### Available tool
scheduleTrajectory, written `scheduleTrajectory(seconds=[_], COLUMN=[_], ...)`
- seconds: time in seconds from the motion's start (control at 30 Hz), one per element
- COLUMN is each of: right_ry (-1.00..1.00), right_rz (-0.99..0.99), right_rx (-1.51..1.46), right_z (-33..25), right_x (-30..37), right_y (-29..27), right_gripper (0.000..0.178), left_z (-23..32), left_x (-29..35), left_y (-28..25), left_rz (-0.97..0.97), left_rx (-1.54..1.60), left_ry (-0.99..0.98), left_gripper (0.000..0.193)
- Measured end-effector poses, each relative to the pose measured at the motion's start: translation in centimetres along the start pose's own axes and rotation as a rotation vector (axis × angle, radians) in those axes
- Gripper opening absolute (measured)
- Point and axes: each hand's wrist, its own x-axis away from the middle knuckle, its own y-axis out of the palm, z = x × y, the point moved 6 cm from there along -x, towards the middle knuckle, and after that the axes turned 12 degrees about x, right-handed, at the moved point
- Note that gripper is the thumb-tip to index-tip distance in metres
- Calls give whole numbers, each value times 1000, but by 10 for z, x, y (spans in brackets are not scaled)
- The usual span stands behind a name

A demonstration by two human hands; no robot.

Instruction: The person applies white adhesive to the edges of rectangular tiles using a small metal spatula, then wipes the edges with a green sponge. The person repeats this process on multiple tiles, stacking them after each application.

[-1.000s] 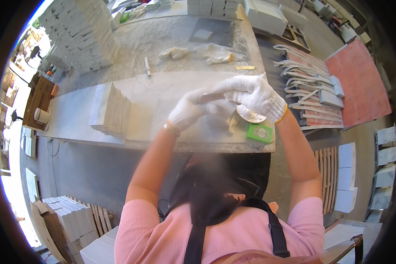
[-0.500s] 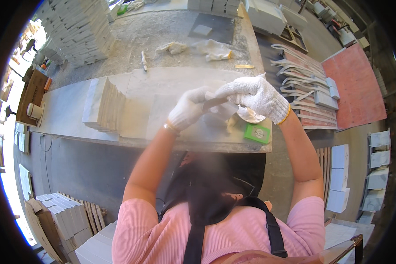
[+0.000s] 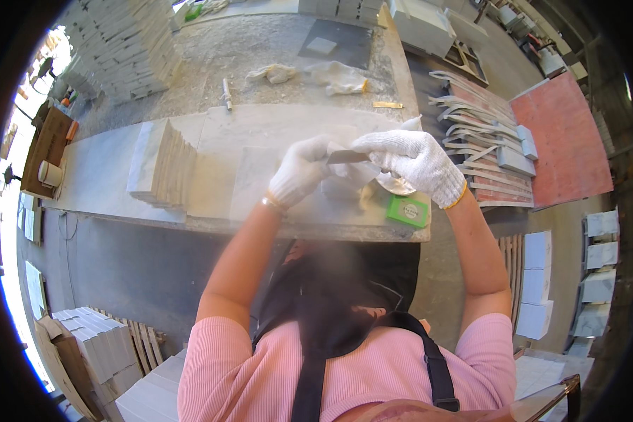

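Both my hands wear white knit gloves and meet above the near part of the work table [image 3: 218, 176]. Between them is a thin, flat, grey-brown piece [image 3: 346, 157]; its kind is not clear. My right hand [image 3: 416, 162] pinches its right end between thumb and fingers. At its left end, the fingers of my left hand [image 3: 302, 169] are closed on it, partly hazy. Below the right hand, a white rounded thing [image 3: 397, 184] shows in part. A green box [image 3: 408, 210] lies at the table's near right corner.
A stack of pale tiles [image 3: 158, 165] stands on the left of the table. Farther back lie loose gloves [image 3: 336, 77], a white tube-like tool [image 3: 226, 95] and a small yellow strip [image 3: 387, 105]. White straps [image 3: 464, 133] hang over red boards at right.
The thin piece has turned from a steep slant to nearly level, showing more of its flat face. My right hand has come down slightly; my left stays near the same spot.
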Motion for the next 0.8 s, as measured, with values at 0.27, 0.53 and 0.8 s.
scheduleTrajectory(seconds=[0.27, 0.53, 0.8], right_ry=[44, -32, 111], right_rz=[41, 78, 118], right_rx=[47, 170, 34], right_z=[-3, -6, 7], right_x=[3, 7, 21], right_y=[5, -3, 1], right_gripper=[57, 30, 32], left_z=[-10, -6, -13], left_x=[0, -5, -6], left_y=[10, 15, 17], left_rz=[11, 13, 33], left_rx=[87, 189, 210], left_ry=[0, 5, 15], left_gripper=[37, 32, 38])
